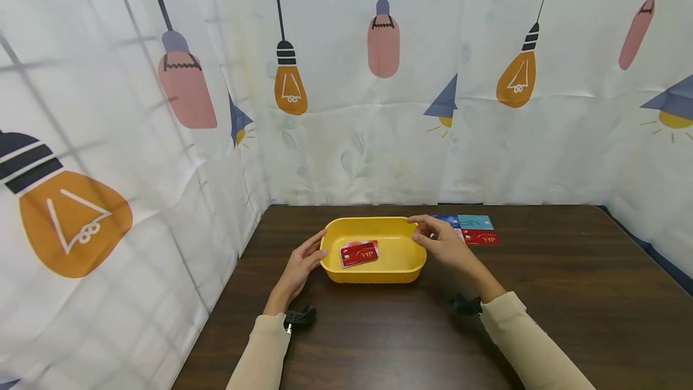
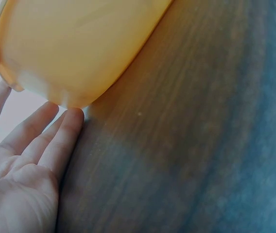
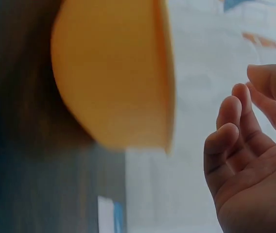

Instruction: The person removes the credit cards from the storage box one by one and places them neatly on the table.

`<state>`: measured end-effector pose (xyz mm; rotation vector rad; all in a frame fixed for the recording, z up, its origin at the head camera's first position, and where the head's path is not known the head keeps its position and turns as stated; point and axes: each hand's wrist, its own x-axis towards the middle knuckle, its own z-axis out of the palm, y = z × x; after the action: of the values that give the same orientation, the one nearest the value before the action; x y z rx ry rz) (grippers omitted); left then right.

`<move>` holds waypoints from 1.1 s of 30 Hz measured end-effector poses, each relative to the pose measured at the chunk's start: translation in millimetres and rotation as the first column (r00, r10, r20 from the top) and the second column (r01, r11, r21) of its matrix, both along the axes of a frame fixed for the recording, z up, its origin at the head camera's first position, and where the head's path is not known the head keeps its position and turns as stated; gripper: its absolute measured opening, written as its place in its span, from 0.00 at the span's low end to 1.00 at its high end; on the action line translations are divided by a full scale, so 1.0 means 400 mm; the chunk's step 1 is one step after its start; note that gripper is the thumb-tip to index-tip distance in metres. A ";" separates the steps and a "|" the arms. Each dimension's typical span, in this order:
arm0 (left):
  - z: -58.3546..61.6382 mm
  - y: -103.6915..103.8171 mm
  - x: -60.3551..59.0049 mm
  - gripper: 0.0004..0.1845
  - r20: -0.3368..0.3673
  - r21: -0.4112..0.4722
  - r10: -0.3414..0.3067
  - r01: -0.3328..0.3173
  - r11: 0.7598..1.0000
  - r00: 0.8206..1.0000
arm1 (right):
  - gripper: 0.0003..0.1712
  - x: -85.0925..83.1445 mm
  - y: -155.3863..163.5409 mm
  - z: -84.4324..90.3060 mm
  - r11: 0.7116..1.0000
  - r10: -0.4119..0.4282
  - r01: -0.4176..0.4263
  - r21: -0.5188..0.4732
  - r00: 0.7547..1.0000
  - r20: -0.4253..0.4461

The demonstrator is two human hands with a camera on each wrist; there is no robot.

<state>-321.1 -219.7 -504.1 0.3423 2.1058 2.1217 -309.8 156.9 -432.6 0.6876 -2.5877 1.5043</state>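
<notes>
A yellow plastic basin (image 1: 379, 277) stands on the table. Inside it lie overlapping red cards, the top VIP card (image 1: 360, 254) tilted a little. My left hand (image 1: 298, 269) is at the basin's left end; in the left wrist view, outstretched fingers (image 2: 62, 141) rest against its outer wall. Above the right rim hovers my right hand (image 1: 446, 245), its fingers loosely bent. The right wrist view has this hand (image 3: 254, 155) beside the basin wall (image 3: 113, 73) with nothing between thumb and fingers.
Behind my right hand, several cards lie side by side on the dark wooden table (image 1: 368, 342), among them a teal card (image 1: 476, 222) and a red VIP card (image 1: 480, 238). A white curtain (image 1: 346, 161) printed with lamps hangs behind the table and along its left side.
</notes>
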 end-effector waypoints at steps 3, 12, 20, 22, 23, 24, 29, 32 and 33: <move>0.000 0.001 -0.001 0.29 -0.002 0.006 0.003 -0.003 1.000 1.000 | 0.21 0.002 -0.043 -0.008 1.000 0.028 -0.028 0.000 1.000 0.014; -0.004 0.001 -0.005 0.29 0.000 0.003 0.006 -0.006 1.000 1.000 | 0.22 -0.048 -0.144 -0.028 0.994 0.104 -0.104 0.024 0.994 0.022; -0.003 0.005 -0.002 0.29 0.014 0.003 0.012 -0.012 1.000 1.000 | 0.25 -0.097 -0.198 -0.046 0.993 0.102 -0.105 0.046 0.993 0.065; -0.001 0.005 0.000 0.29 0.017 -0.001 0.014 -0.014 1.000 1.000 | 0.25 -0.106 -0.207 -0.052 0.993 0.105 -0.109 0.041 0.991 0.084; -0.001 0.005 0.000 0.29 0.020 -0.001 0.016 -0.016 1.000 1.000 | 0.25 -0.110 -0.211 -0.056 0.993 0.109 -0.112 0.035 0.990 0.093; 0.000 0.005 0.001 0.29 0.020 -0.003 0.016 -0.016 1.000 1.000 | 0.25 -0.113 -0.215 -0.058 0.993 0.111 -0.115 0.030 0.988 0.104; 0.000 0.003 0.002 0.29 0.017 -0.001 0.013 -0.013 1.000 1.000 | 0.25 -0.124 -0.231 -0.070 0.994 0.103 -0.106 0.017 0.984 0.145; 0.001 0.001 0.002 0.29 0.013 0.006 0.012 -0.012 1.000 1.000 | 0.25 -0.124 -0.237 -0.072 0.996 0.083 -0.088 0.025 0.983 0.166; 0.002 0.001 0.003 0.29 0.012 0.007 0.014 -0.014 1.000 1.000 | 0.25 -0.124 -0.238 -0.072 0.996 0.077 -0.083 0.030 0.982 0.174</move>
<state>-320.1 -219.5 -503.3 0.3153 2.1012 2.1335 -359.3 61.8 -461.3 0.7027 -2.7527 1.6105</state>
